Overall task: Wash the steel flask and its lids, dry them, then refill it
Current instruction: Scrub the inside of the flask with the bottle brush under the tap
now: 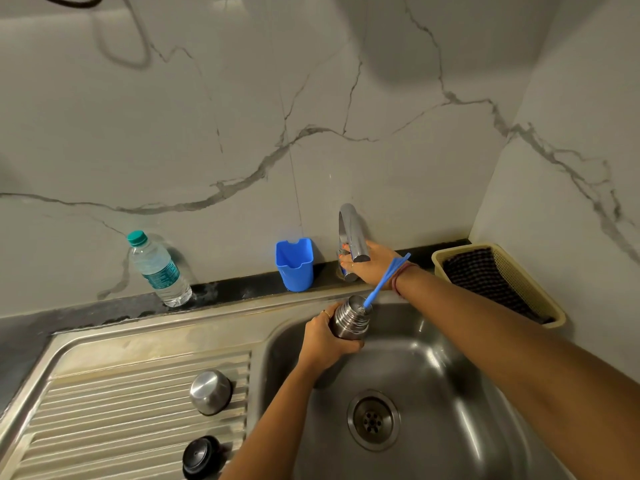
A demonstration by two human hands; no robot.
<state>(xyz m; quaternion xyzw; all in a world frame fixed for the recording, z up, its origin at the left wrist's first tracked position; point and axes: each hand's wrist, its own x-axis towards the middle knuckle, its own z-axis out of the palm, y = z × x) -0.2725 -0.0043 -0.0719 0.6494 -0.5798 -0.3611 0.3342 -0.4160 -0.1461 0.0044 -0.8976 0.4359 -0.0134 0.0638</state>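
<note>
Flask [348, 320] sat over the sink [433, 344] at its back edge, my left hand [325, 337] wrapped round it, a blue brush [382, 285] poking from its mouth. My right hand [369, 263] curled on the tap [353, 237] lever. I judged it best to open gently, mouth under the spout, rinsing without splash.

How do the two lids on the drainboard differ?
The steel lid is shiny bare metal and dome-shaped; the black lid is dark, flatter, with a small centre spot. The steel lid looks larger and lies farther from the camera; the black lid sits nearer, partly behind the left forearm. Both rest apart on the ribbed drainboard, off the flask, untouched by either hand.
</note>
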